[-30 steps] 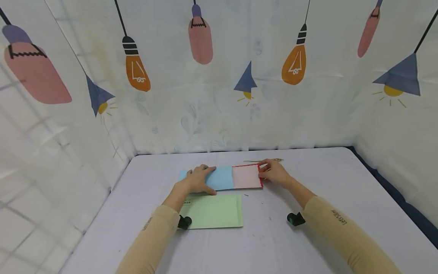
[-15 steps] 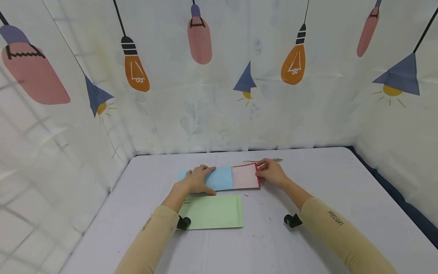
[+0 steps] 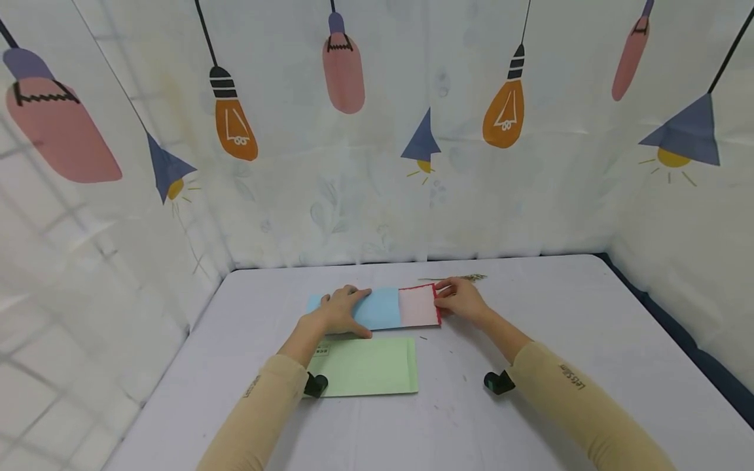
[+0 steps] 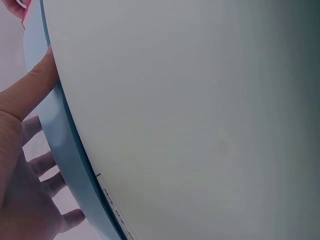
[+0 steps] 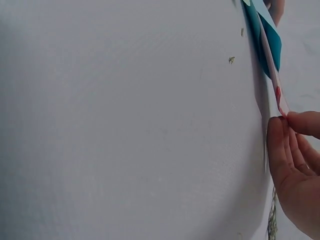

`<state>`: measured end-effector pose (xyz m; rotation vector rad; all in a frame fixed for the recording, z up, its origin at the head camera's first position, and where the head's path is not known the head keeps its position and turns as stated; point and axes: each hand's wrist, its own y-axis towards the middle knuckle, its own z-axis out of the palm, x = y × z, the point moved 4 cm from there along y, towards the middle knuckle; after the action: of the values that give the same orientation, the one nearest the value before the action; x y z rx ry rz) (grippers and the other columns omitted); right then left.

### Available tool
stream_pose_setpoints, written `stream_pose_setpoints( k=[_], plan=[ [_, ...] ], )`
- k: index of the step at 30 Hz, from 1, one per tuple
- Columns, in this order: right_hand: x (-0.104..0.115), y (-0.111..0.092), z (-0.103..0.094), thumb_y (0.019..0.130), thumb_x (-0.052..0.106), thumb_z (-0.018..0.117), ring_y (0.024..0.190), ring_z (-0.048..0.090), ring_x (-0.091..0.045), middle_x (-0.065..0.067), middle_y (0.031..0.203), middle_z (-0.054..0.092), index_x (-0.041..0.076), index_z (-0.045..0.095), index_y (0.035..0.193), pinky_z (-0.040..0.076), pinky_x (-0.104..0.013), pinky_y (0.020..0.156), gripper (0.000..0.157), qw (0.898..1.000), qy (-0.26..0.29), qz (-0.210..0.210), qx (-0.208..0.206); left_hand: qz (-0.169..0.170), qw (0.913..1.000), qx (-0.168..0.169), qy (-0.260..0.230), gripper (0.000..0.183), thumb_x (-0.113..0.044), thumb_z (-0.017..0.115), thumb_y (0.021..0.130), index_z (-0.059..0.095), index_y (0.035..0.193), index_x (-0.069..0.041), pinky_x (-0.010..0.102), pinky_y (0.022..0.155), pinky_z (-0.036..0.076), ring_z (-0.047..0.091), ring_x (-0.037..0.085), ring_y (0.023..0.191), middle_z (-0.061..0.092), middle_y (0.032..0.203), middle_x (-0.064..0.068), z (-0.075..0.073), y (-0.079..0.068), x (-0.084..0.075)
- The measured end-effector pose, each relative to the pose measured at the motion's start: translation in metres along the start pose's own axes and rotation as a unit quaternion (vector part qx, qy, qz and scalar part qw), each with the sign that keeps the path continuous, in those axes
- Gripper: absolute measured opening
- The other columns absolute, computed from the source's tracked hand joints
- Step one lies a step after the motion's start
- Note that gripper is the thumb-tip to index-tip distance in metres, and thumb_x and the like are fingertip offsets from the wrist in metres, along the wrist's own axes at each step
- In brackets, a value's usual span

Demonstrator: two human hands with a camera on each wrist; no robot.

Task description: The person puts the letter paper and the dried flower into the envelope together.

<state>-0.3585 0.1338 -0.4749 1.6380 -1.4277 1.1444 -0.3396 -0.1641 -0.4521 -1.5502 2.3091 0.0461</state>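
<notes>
Blue paper env. [image 3: 385, 309], a long flat rect., lies mid-table on the far side of a green one; its R end gapes, per R wrist view, w/ pink card [image 3: 417, 307] partly inside. We see the card is thin, w/ rough-looking red trim [image 3: 437, 306] on its R & far edges. L hand [image 3: 340, 311] rests spread across the blue env., fingers straightish, thumb at its near edge. R hand [image 3: 462, 299] pinches the card's R edge btwn thumb & fingers. Nearer us, the green env. [image 3: 371, 369] lies flat, a smooth rect. w/ a strip along its R end & small printed marks at far L. Just beyond the R hand we spot a dry sprig [image 3: 476, 277], thin-stemmed, bristly-headed. Tiny crumbs [image 5: 231, 60] dot the white tabletop [image 3: 565, 314]. Tan sleeves [image 3: 583, 399] w/ dark lettering cover both arms. At the far side, a creased white curtain [image 3: 377, 216] bears printed lamps & bulbs.
</notes>
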Motion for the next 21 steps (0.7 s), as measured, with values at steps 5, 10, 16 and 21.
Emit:
stream_pose_setpoints(
  k=[5, 10, 16, 21],
  plan=[
    [0.0, 0.001, 0.004, 0.093, 0.002, 0.074, 0.08, 0.072, -0.022, -0.017, 0.105, 0.067, -0.005, 0.062, 0.127, 0.061, -0.035, 0.075, 0.036, 1.0, 0.005, 0.0, 0.008, 0.0, 1.0, 0.001, 0.001, 0.104, -0.055, 0.087, 0.078, 0.035, 0.162, -0.022, 0.067, 0.113, 0.02, 0.034, 0.035, 0.144, 0.036, 0.157, 0.013, 0.0, -0.001, -0.001],
    [0.004, 0.001, 0.008, 0.093, 0.001, 0.073, 0.079, 0.071, -0.023, -0.017, 0.104, 0.067, -0.006, 0.062, 0.127, 0.061, -0.035, 0.074, 0.036, 1.0, 0.006, -0.001, 0.011, 0.005, 1.0, -0.005, 0.001, 0.104, -0.055, 0.087, 0.077, 0.036, 0.161, -0.02, 0.067, 0.111, 0.023, 0.036, 0.036, 0.142, 0.037, 0.155, 0.014, -0.002, -0.001, -0.002],
    [0.007, 0.001, 0.014, 0.094, 0.002, 0.073, 0.077, 0.071, -0.022, -0.015, 0.101, 0.069, -0.006, 0.064, 0.125, 0.061, -0.035, 0.074, 0.034, 1.0, 0.002, -0.006, 0.013, 0.003, 1.0, -0.004, 0.0, 0.104, -0.054, 0.088, 0.077, 0.036, 0.161, -0.02, 0.067, 0.111, 0.023, 0.036, 0.036, 0.142, 0.037, 0.155, 0.014, -0.002, 0.0, -0.002],
    [0.01, 0.001, 0.018, 0.093, 0.001, 0.073, 0.076, 0.071, -0.021, -0.014, 0.1, 0.07, -0.005, 0.064, 0.125, 0.061, -0.035, 0.073, 0.034, 1.0, 0.001, -0.005, 0.005, 0.001, 1.0, 0.0, -0.001, 0.104, -0.054, 0.087, 0.078, 0.035, 0.162, -0.021, 0.068, 0.112, 0.021, 0.034, 0.036, 0.144, 0.036, 0.156, 0.014, -0.001, 0.001, -0.001]
  ],
)
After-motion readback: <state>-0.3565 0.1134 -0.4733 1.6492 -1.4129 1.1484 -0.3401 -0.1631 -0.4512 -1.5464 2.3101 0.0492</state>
